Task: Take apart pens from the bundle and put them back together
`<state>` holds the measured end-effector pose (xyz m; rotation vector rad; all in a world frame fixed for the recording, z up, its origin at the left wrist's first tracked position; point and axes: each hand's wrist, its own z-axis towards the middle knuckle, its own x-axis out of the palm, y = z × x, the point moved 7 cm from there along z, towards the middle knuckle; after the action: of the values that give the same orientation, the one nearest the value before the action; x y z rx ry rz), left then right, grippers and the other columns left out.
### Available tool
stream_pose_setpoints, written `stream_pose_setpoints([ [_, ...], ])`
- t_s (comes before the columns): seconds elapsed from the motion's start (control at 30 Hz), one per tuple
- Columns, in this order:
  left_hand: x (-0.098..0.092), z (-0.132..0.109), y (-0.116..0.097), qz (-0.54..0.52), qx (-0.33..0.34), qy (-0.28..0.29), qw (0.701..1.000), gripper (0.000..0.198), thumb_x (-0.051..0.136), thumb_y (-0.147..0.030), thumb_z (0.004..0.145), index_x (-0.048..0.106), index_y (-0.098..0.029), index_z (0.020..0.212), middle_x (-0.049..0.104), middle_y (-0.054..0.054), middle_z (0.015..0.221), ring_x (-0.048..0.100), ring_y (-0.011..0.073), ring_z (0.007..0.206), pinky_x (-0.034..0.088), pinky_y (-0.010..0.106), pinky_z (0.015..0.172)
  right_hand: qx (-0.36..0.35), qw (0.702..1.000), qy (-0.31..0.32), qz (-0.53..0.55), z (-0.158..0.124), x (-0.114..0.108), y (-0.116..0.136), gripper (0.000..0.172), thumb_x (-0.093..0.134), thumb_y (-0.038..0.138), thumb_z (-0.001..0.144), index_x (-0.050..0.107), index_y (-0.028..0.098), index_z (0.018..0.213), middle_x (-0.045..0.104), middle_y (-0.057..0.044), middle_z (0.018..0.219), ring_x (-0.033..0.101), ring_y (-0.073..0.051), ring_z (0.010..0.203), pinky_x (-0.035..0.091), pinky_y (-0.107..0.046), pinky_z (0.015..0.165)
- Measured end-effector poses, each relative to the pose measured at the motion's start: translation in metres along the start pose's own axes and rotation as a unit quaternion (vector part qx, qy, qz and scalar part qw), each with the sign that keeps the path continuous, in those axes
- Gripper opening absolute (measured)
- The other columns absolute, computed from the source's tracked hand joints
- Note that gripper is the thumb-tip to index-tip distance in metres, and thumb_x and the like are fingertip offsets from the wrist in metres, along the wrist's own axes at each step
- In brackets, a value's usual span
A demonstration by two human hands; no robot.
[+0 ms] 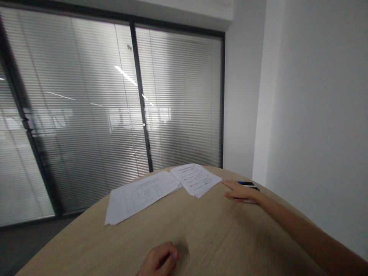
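My right hand (240, 191) is stretched far out over the right side of the round wooden table (207, 230). Its fingers are extended and apart, pointing left toward the printed sheets (197, 179). Right behind this hand lie several slim pen-like items (249, 184), blue, dark and white, partly covered by it. A thin pinkish edge shows under the palm; what it is I cannot tell. Near the front edge, my left hand (161, 257) rests with its fingers curled into a loose fist, and no object shows in it.
A second stack of paper (143, 195), printed with a table grid, lies left of the printed sheets, their edges touching or overlapping. Beyond the table stands a glass partition with blinds (178, 99) in dark frames. A pale wall (316, 115) runs close along the right.
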<state>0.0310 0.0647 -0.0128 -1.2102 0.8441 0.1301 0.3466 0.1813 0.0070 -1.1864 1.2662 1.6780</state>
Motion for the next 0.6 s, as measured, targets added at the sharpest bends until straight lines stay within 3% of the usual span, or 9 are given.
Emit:
stream_pose_setpoints([
  [0.13,-0.024,0.015,-0.003,0.135,0.054,-0.064,0.987,0.02,0.04,-0.03,0.079,0.057,-0.019,0.075,0.06,0.005,0.078,0.054,0.0176,0.074,0.042,0.027,0.072,-0.025,0.998,-0.06,-0.003,0.007,0.028,0.057,0.049,0.038,0.03,0.081,0.04,0.01,0.126,0.041,-0.012,0.131,0.034,-0.023,0.121,0.024,-0.034,0.101],
  [0.2,-0.035,0.026,0.001,0.192,0.073,-0.092,0.974,0.02,0.041,-0.024,0.077,0.058,-0.02,0.086,0.061,0.007,0.092,0.055,0.0198,0.089,0.04,0.029,0.082,-0.027,0.997,-0.069,-0.007,0.01,0.043,0.076,0.044,0.037,0.029,0.081,0.046,0.012,0.121,0.045,-0.013,0.128,0.039,-0.023,0.118,0.027,-0.035,0.098],
  [0.27,-0.042,0.04,0.011,0.271,0.05,-0.096,0.956,0.027,0.041,-0.023,0.077,0.057,-0.018,0.098,0.058,0.009,0.108,0.051,0.0208,0.102,0.036,0.031,0.092,-0.026,0.997,-0.076,-0.015,0.012,0.054,0.088,0.04,0.038,0.027,0.081,0.049,0.014,0.118,0.047,-0.011,0.127,0.04,-0.023,0.117,0.029,-0.036,0.097],
  [0.37,-0.051,0.06,0.028,0.356,-0.028,-0.105,0.928,0.04,0.037,-0.027,0.08,0.05,-0.011,0.114,0.048,0.012,0.125,0.043,0.0204,0.115,0.029,0.029,0.099,-0.011,0.996,-0.086,-0.026,0.014,0.062,0.095,0.042,0.034,0.028,0.082,0.046,0.014,0.12,0.042,-0.012,0.13,0.035,-0.023,0.121,0.026,-0.039,0.098],
  [0.6,-0.047,0.076,0.043,0.393,-0.092,-0.116,0.908,0.055,0.032,-0.039,0.081,0.041,-0.004,0.123,0.035,0.018,0.134,0.03,0.0268,0.124,0.022,0.04,0.101,0.011,0.996,-0.08,-0.048,0.016,0.07,0.093,0.048,0.027,0.033,0.085,0.039,0.012,0.127,0.033,-0.012,0.136,0.027,-0.022,0.125,0.021,-0.041,0.1],
])
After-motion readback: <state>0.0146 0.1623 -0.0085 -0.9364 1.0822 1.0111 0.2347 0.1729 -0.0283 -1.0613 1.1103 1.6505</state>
